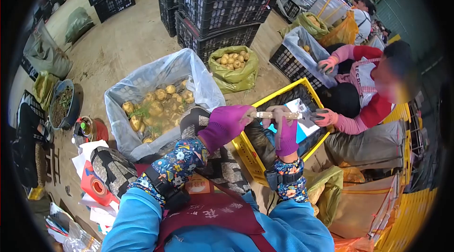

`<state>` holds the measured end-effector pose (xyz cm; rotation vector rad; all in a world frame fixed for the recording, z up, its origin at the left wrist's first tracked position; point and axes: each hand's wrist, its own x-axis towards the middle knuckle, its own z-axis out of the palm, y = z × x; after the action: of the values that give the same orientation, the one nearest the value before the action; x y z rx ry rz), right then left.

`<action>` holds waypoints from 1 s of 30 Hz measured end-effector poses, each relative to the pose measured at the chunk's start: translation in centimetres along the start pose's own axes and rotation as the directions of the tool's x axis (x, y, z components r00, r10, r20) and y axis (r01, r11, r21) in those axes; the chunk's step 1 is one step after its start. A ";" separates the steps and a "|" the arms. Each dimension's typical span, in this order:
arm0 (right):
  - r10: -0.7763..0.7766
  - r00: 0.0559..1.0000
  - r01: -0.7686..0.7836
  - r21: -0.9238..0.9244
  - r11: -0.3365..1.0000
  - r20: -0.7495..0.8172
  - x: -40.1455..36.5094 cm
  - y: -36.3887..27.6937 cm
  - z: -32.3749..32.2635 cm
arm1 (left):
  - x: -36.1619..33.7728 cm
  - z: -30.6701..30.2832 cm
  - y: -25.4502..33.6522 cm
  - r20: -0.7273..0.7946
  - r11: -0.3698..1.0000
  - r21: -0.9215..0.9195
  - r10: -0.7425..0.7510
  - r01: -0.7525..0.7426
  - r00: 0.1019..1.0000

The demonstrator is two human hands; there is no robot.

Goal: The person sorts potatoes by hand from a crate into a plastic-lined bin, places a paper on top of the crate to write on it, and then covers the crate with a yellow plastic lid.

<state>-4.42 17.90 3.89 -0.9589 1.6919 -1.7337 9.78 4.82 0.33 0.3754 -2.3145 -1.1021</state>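
Both hands in purple gloves, floral sleeve covers over blue sleeves. Left hand [226,124] is closed in a fist round one end of a pale stick [276,115]. Right hand [285,134] has its fingers curled over the middle of the same stick, thumb side underneath. So it is a two-handed grip with neither hand open.

The stick lies roughly level, in the air at chest height, above the near corner of a yellow crate [244,150]. It touches nothing but the gloves. Can't tell what it is (a peeled stem or a handle, too small to say).

Around it:
- Crate lined with a clear bag [142,81] sits just left of the left hand, partly filled with pale round tubers [158,105], some with green tops.
- Green sack [236,79] holds more of the same tubers, on the floor behind the lined crate.
- Stacked black crates [222,8] stand behind the sack.
- The yellow crate holds dark contents and a blue-and-white sheet [302,126].
- A co-worker sits on the far side of the yellow crate, in red and pink sleeves. One gloved hand [325,117] is at the crate rim, just beyond the stick's far end. The other gloved hand [327,64] is up at another lined black crate [295,58].
- Red tape roll [97,187] lies on papers down left, near the person's knee.
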 end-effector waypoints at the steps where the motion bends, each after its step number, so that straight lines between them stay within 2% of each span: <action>1: 0.015 1.000 -0.015 -0.017 1.000 -0.007 0.0 -0.7 0.6 | -0.1 -0.4 0.1 -0.031 0.992 0.119 0.047 -0.043 0.998; 2: 0.032 0.999 -0.032 -0.034 0.999 -0.013 -0.1 -1.0 1.3 | -0.2 -0.7 0.3 -0.056 0.968 0.238 0.094 -0.078 0.994; 3: -0.080 0.993 0.076 -0.057 0.995 -0.087 0.0 -0.3 2.7 | -0.4 -1.0 0.5 -0.086 0.934 0.348 0.113 -0.076 0.990; 6: -0.091 0.995 0.095 0.087 0.992 -0.049 0.1 -1.1 5.2 | -1.0 -3.5 1.0 -0.231 0.886 0.426 0.302 -0.183 0.925; 7: -0.069 0.997 0.070 0.012 0.997 -0.030 0.7 -0.2 5.7 | -1.4 -4.9 1.0 -0.205 0.883 0.430 0.298 -0.188 0.932; 8: -0.027 0.999 0.028 -0.016 0.999 0.036 0.7 -1.2 7.0 | -2.4 -6.5 1.1 -0.150 0.882 0.446 0.244 -0.154 0.958; 9: 0.047 0.996 -0.054 0.091 0.994 0.071 0.9 -1.4 8.8 | -3.8 -8.1 0.9 -0.112 0.879 0.466 0.173 -0.103 0.979; 10: -0.001 0.975 -0.011 0.049 0.999 0.223 1.5 -0.8 10.0 | -5.3 -8.9 -0.6 -0.212 0.813 0.577 0.236 -0.073 0.948; 11: 0.087 0.949 -0.065 -0.083 0.994 0.304 1.1 -1.8 11.9 | -7.4 -11.1 -0.7 -0.256 0.815 0.579 0.147 0.030 0.955; 12: 0.209 0.878 -0.297 0.148 0.943 0.430 1.3 -1.6 13.6 | -9.5 -13.7 -0.8 -0.299 0.812 0.571 0.067 0.122 0.952; 14: 0.234 0.879 -0.309 0.125 0.943 0.415 1.0 -2.7 15.0 | -16.3 -18.9 -1.6 -0.549 0.862 0.345 -0.137 0.373 0.825; 16: 0.111 0.912 -0.196 0.182 0.964 0.394 3.8 -0.1 12.8 | -23.7 -23.1 1.0 -0.786 0.800 0.006 -0.368 0.600 0.498; 17: 0.146 0.926 -0.216 0.172 0.961 0.348 4.5 0.5 12.1 | -25.6 -23.0 -1.2 -0.825 0.669 0.253 -0.229 0.699 0.517; 18: 0.180 0.936 -0.237 0.163 0.958 0.301 5.1 0.9 11.6 | -29.6 -24.1 -1.3 -0.878 0.497 0.207 -0.285 0.843 0.384; 19: 0.229 0.938 -0.272 0.142 0.952 0.260 5.3 1.3 10.8 | -34.7 -24.8 -2.0 -0.909 0.490 0.119 -0.296 0.863 0.294; 20: 0.222 0.928 -0.275 0.147 0.950 0.301 5.2 0.9 11.1 | -35.2 -24.7 -1.1 -0.921 0.463 0.173 -0.237 0.869 0.309; 21: 0.280 0.929 -0.313 0.109 0.944 0.243 6.1 2.4 10.1 | -44.0 -24.2 -3.7 -0.954 0.253 0.069 -0.267 0.965 0.138; 22: 0.344 0.923 -0.358 0.054 0.932 0.174 6.6 3.8 9.1 | -48.5 -24.4 -4.9 -0.940 0.075 0.071 -0.330 0.995 0.092; 23: 0.342 0.927 -0.346 -0.002 0.938 0.153 6.1 3.9 8.6 | -50.4 -23.6 -4.9 -0.934 -0.026 0.015 -0.357 1.000 0.005; 24: 0.339 0.932 -0.334 -0.058 0.941 0.133 5.4 3.7 8.6 | -53.9 -22.4 -6.1 -0.936 -0.124 0.067 -0.353 0.990 0.020; 25: 0.332 0.936 -0.320 -0.113 0.941 0.112 4.8 3.9 8.4 | -55.5 -21.8 -6.1 -0.914 -0.223 0.057 -0.404 0.973 -0.039; 26: 0.347 0.935 -0.335 -0.137 0.932 0.077 4.9 4.4 7.6 | -57.9 -20.8 -6.9 -0.896 -0.257 0.046 -0.438 0.965 -0.074; 28: 0.379 0.926 -0.372 -0.180 0.911 0.001 5.0 5.8 5.7 | -58.6 -20.8 -6.2 -0.781 -0.381 0.054 -0.592 0.923 -0.199; 30: 0.407 0.911 -0.410 -0.231 0.882 -0.060 3.8 5.0 5.5 | -60.6 -20.4 -7.8 -0.758 -0.410 0.072 -0.615 0.909 -0.217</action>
<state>-2.98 11.16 -0.77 -0.6256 1.9741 -1.2797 71.06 15.16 -16.62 2.9265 -1.3838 -0.2167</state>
